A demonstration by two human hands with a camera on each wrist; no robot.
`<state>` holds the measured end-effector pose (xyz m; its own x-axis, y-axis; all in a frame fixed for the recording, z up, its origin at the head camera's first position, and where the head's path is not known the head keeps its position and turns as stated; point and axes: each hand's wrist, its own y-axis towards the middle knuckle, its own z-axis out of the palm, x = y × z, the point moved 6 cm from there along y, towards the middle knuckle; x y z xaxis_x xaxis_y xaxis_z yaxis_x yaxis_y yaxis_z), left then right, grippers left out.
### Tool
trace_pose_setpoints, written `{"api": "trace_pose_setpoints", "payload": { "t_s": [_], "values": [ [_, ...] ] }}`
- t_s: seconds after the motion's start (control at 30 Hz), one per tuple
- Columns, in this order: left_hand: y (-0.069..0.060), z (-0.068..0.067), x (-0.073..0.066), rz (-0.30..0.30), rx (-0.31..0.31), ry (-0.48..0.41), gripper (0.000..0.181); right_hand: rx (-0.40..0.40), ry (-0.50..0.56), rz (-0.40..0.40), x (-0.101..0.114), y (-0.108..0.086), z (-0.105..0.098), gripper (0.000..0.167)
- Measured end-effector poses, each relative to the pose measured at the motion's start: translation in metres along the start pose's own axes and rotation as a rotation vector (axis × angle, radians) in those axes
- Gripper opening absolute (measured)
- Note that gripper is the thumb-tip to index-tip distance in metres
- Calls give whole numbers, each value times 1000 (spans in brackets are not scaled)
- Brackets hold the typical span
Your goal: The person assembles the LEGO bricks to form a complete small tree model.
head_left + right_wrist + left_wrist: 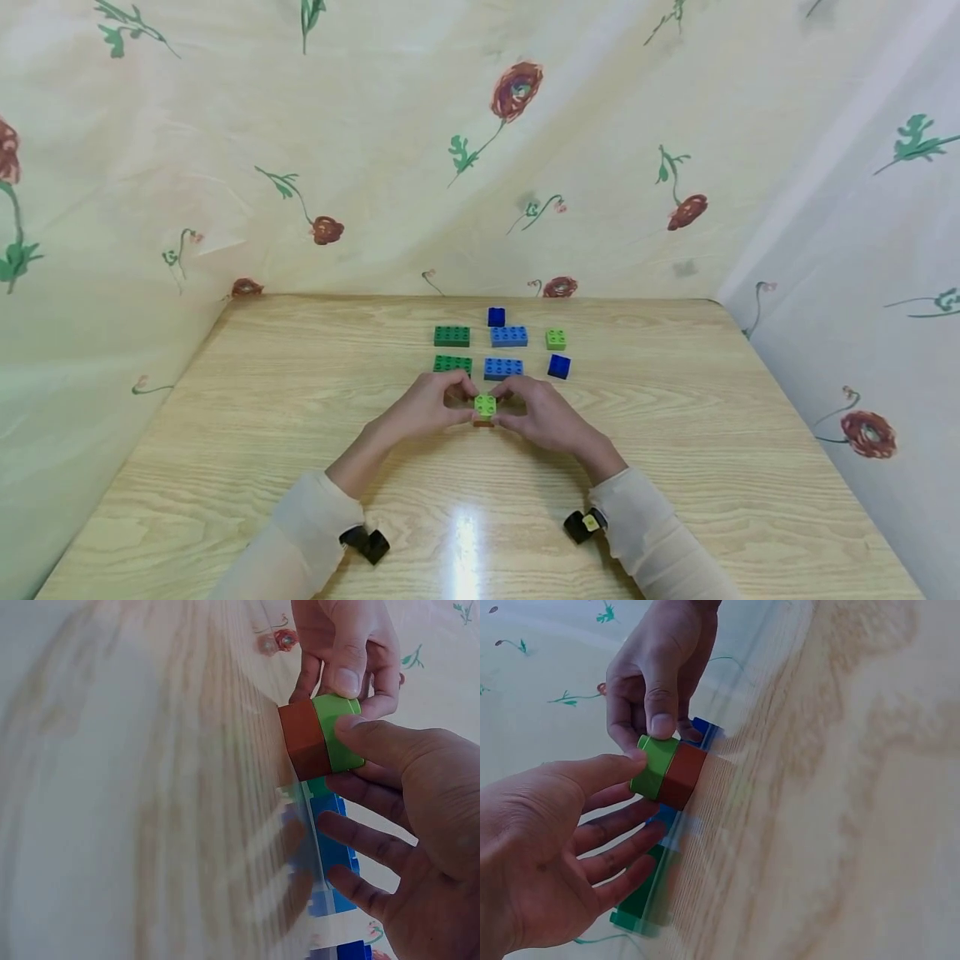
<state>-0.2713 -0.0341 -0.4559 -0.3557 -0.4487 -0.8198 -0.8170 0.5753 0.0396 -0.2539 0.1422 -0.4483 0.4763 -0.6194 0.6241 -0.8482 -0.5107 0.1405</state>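
Observation:
A square lime-green toy building block point(485, 405) sits on top of a red-brown block point(683, 778), their edges lined up, near the middle of the wooden table. My left hand point(431, 406) pinches the lime-green block from the left between thumb and index finger, its other fingers spread loosely. From the right, my right hand point(546, 414) pinches that same block, with the thumb on its near side. In the wrist views the red-brown block shows below the thumbs, on the tabletop side. The index fingertips are partly hidden behind the blocks.
Just beyond the hands lie two dark green blocks point(452, 336), two blue blocks point(509, 337), a small lime block point(556, 339) and two small dark blue blocks point(558, 367). Flowered cloth point(390, 150) hangs behind the table point(675, 433) and along its sides.

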Motion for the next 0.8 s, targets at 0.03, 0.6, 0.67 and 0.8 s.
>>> {"api": "trace_pose_setpoints", "payload": {
  "t_s": [0.03,0.6,0.67,0.8],
  "values": [
    [0,0,0,-3,0,-5,18,4,-6,0,0,0,0,26],
    [-2,3,1,-27,8,-39,19,17,43,27,-2,-1,2,28],
    [-2,2,1,-29,10,-45,19,18,47,29,-1,-1,2,28],
    [-2,2,2,-31,18,-50,20,21,48,38,-2,-1,3,28]
  ]
}}
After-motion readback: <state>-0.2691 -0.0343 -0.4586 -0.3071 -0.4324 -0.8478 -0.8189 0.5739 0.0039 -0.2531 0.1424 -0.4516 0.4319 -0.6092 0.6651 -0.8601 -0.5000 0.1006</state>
